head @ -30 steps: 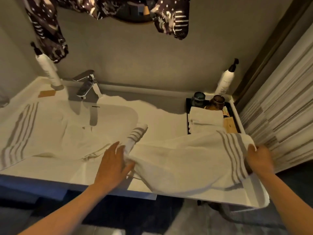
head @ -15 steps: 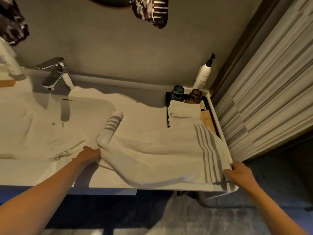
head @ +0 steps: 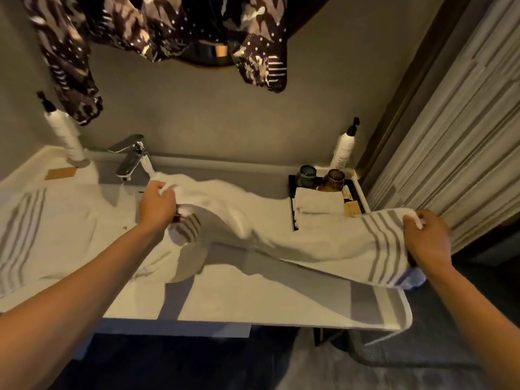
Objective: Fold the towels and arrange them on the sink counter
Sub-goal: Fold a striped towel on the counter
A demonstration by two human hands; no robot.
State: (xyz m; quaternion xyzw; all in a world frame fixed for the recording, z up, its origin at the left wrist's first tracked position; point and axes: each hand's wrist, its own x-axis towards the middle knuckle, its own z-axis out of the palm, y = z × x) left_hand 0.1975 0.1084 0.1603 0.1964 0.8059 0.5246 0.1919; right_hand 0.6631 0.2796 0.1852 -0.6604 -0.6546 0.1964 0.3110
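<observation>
- Striped towel (head: 295,237) was held up off the bench (head: 239,302), strung between the two hands, its long axis running left to right across the view.
- Left hand (head: 157,206) gripped the towel's left end, fingers curled round bunched cloth; a striped corner hung just under that hand.
- Right hand (head: 426,240) pinched the right, grey-striped end, fingers wrapped over the top edge, thumb side hidden by cloth.
- Middle of the towel sagged between the hands and cast a shadow on the bench; cloth there was motion-blurred.
- Judged: neither hand nearer to the work, since each held one end. A fold would turn on bringing one end across to the other along that long axis.
- A second striped towel (head: 47,229) lay spread flat, well to the left of the left hand, not yet folded.
- A small folded white cloth (head: 319,204) sat in the dark tray (head: 361,194), just beyond the span and nearer the right hand.
- Faucet (head: 132,159) stood just behind the left hand; two pump bottles stood at the back corners.
</observation>
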